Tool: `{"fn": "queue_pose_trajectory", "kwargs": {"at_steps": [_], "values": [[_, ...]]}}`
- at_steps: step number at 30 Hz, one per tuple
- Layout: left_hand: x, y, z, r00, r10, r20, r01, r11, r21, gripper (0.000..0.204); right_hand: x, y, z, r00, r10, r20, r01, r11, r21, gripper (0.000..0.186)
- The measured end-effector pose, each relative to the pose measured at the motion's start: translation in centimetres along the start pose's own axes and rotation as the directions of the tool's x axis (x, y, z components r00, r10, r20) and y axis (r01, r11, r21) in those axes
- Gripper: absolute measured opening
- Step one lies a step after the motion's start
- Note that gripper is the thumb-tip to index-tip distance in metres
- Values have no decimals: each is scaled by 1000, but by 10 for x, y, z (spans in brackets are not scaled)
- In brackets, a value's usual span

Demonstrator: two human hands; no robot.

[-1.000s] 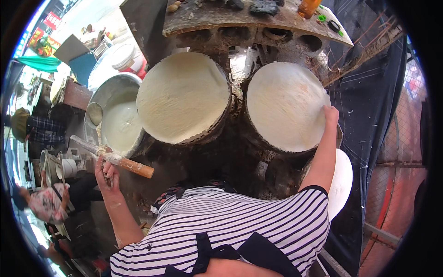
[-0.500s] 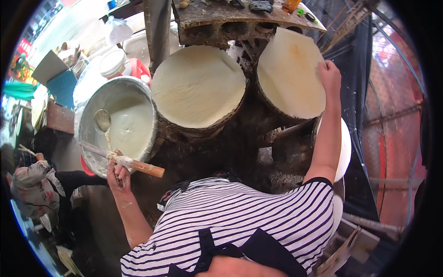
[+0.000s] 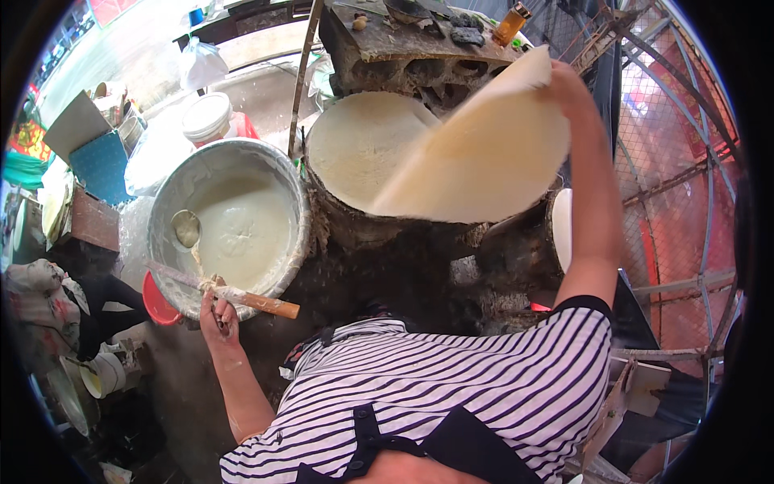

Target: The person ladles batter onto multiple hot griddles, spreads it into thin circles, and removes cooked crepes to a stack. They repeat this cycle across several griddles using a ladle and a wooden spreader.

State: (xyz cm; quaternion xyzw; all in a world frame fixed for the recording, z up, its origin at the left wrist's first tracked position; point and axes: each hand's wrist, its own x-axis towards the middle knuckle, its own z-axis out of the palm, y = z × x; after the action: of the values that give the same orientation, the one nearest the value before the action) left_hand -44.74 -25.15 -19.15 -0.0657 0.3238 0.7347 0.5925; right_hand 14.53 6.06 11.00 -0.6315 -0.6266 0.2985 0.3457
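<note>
My right hand (image 3: 568, 89) is raised on the right, its fingers closed on the edge of a thin, pale pancake (image 3: 500, 153). The large sheet hangs slanted, its blurred far edge over the left round griddle (image 3: 347, 133). That griddle's surface is pale; the hanging sheet hides the right griddle. My left hand (image 3: 219, 319) is closed around the handle of a ladle (image 3: 186, 229) and a flat-bladed spatula (image 3: 270, 304) with a wooden handle. The ladle's bowl is over the pale batter (image 3: 242, 230) in a big grey tub (image 3: 300, 258).
A crusted stove ledge (image 3: 387, 40) with an amber bottle (image 3: 511, 26) stands behind the griddles. Left are a white lidded bucket (image 3: 207, 118), a red basin (image 3: 160, 303) and a blue box (image 3: 105, 169). Another person (image 3: 44, 298) is at the far left. Wire mesh (image 3: 677, 161) borders the right.
The pancake has come up off the right griddle and swung left, lifted by my right hand. My left hand still grips both tools at the tub. The whole view has shifted slightly.
</note>
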Motion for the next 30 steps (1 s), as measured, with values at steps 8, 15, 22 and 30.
{"fn": "queue_pose_trajectory", "kwargs": {"at_steps": [8,15,22,30], "values": [[-1,17,-15,980,186,-77,-185,982,24,20,89,51,185,918,225,327,-120,942,-313,20],[9,9,-4,966,254,-39,-255,966,-27,30,169,107,251,824,268,500,-104,938,-332,28],[9,-14,39,944,290,-157,-292,956,10,23,228,203,273,869,194,456,244,634,-734,48],[25,-21,56,933,293,-210,-293,956,29,16,170,219,223,887,293,357,-40,819,-573,50]]}}
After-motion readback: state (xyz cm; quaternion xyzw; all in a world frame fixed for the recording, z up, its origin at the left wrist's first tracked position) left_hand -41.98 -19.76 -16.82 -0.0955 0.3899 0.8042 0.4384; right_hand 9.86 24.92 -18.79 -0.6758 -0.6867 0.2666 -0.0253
